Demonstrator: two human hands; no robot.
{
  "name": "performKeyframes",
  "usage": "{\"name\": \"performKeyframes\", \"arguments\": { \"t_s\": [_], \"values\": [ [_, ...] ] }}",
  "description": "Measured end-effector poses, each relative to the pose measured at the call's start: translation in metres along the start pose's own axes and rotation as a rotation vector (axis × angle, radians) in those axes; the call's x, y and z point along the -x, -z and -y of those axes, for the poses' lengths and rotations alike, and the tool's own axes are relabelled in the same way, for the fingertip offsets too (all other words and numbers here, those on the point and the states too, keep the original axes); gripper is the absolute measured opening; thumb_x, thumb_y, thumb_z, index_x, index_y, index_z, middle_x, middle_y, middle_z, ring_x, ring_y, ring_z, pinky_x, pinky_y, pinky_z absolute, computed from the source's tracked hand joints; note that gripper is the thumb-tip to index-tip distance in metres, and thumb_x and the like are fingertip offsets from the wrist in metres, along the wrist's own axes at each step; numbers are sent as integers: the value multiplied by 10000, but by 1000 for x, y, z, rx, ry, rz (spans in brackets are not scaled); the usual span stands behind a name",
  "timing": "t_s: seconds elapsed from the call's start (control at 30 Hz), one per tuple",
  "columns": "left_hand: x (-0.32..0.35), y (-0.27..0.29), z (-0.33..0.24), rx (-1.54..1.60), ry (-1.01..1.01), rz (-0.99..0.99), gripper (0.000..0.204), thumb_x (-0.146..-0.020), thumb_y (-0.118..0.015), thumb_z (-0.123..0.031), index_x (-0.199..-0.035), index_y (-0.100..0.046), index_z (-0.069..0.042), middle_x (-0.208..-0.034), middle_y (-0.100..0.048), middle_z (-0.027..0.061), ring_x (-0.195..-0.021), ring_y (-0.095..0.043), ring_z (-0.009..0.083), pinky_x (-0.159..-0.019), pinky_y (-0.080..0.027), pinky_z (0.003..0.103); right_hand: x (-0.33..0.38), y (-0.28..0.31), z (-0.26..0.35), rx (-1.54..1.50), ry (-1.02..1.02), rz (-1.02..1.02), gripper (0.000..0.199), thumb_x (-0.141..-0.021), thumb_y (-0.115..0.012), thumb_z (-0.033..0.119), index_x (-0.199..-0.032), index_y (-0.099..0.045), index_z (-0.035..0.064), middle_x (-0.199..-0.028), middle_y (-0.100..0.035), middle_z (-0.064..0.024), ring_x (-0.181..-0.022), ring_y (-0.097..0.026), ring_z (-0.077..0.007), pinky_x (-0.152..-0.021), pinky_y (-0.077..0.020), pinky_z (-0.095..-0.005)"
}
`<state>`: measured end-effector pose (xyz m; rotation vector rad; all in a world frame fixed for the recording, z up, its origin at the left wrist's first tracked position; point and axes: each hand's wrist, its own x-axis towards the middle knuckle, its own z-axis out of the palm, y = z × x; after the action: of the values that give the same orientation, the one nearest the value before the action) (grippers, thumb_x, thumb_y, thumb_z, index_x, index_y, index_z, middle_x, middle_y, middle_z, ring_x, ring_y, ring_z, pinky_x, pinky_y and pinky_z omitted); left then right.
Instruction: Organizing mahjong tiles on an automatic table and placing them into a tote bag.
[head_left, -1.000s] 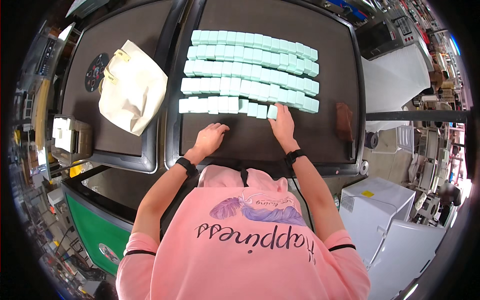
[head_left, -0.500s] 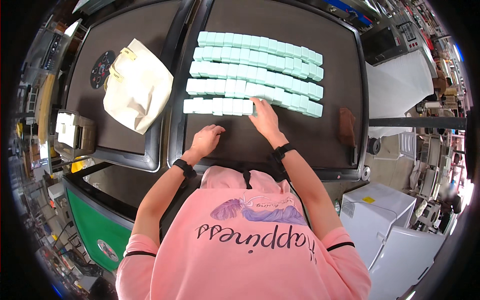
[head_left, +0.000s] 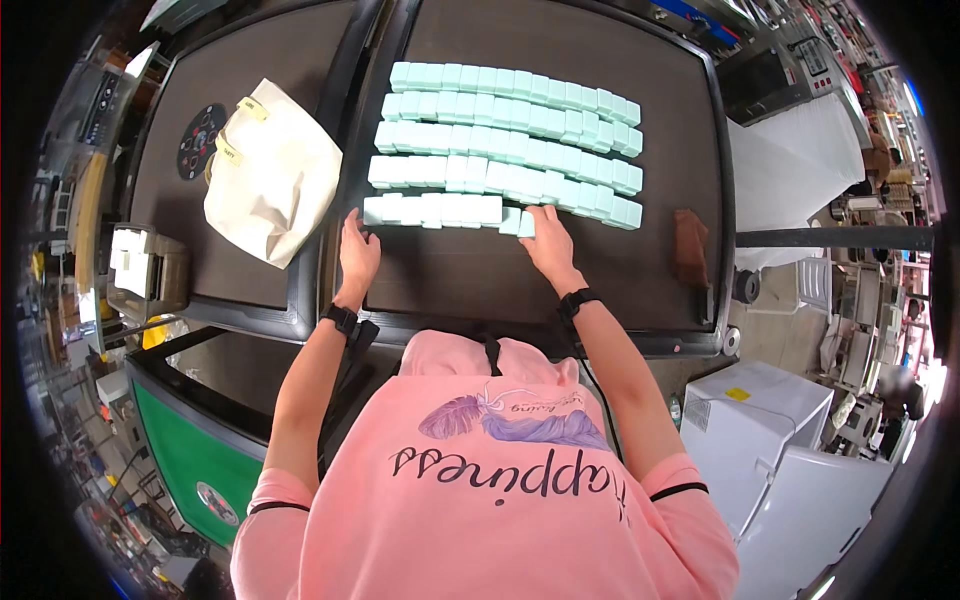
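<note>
Several long rows of mint-green mahjong tiles lie across the dark tabletop. The nearest row is shorter than the others. At its right end, my right hand has its fingers closed on a mahjong tile, beside another tile next to the row. My left hand is at the row's left end, thumb and fingers apart, holding nothing. Its fingertips are close to the end tile; whether they touch it I cannot tell.
The dark table has a raised black rim. A brown cloth lies at its right side. On the adjoining left table sits a cream bag by a round control panel. A white cabinet stands at the right.
My left hand has moved left to the end of the nearest row and opened. My right hand has shifted right, and tiles now show at the row's right end.
</note>
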<state>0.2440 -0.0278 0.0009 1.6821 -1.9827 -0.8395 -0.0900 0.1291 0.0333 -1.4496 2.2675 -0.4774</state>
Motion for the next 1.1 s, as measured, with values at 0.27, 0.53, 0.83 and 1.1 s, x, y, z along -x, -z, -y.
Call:
{"name": "performKeyframes", "arguments": {
  "t_s": [0.27,0.53,0.83,1.1],
  "values": [
    [-5,-5,0,35,28,45,666,-834,-568,1,-1479,-400,19,-1327,-590,242,-1093,-664,340,-977,-521,437,-5,17,27,-43,120,-107,562,-790,-832,136,-1288,-574,94,-1200,-543,-103,-1081,-624,-330,-855,-545,-445],
    [-27,0,14,46,24,35,634,-772,-540,-28,-1405,-529,2,-1228,-667,262,-1122,-658,386,-984,-509,435,-3,0,35,-200,-53,-67,623,-803,-829,198,-1341,-533,94,-1263,-506,-154,-1035,-643,-367,-854,-565,-438],
    [-43,6,-3,392,118,172,656,-787,-516,-20,-1443,-521,-17,-1270,-685,225,-1210,-654,312,-1051,-462,347,-7,-26,19,-453,-241,82,564,-848,-734,280,-1333,-587,32,-1151,-601,-223,-1038,-629,-359,-926,-505,-445],
    [-22,17,-3,402,338,89,586,-849,-492,7,-1433,-450,39,-1242,-692,215,-1156,-658,295,-1010,-498,386,2,-26,7,-360,-256,-47,460,-849,-681,196,-1237,-528,3,-1090,-619,-199,-1024,-639,-364,-885,-503,-449]
  ]
}}
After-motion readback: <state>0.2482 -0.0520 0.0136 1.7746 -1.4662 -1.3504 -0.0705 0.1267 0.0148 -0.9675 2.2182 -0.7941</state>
